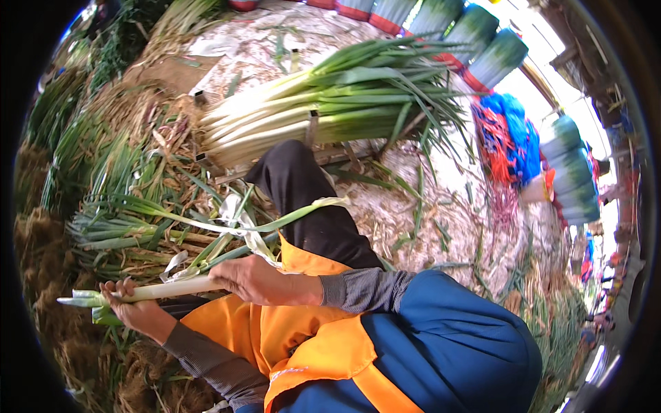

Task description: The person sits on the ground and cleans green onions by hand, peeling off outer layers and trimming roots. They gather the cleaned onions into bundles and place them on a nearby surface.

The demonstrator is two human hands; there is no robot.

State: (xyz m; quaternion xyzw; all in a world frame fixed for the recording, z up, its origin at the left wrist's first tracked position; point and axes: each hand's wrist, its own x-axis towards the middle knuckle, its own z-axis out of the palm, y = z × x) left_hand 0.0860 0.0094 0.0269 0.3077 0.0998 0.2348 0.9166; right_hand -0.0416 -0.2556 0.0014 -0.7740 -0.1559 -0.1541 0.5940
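Across the front of me lies one long green onion or leek stalk, held in both hands. My left hand is wrapped around it near the cut-looking green leaf end. My right hand grips the white part near its other end, which is hidden under the fingers. Loose pale peeled leaves lie just beyond my right hand; whether it touches them I cannot tell. A long detached leaf stretches over my dark trouser leg. Beyond my knee, a thick bundle of cleaned stalks rests in a low rack with short posts.
Unpeeled stalks with brown roots are heaped at left. Trimmings litter the pale ground sheet. Wrapped bundles stand at the far side, near blue and red ties or bags. An orange apron covers my lap.
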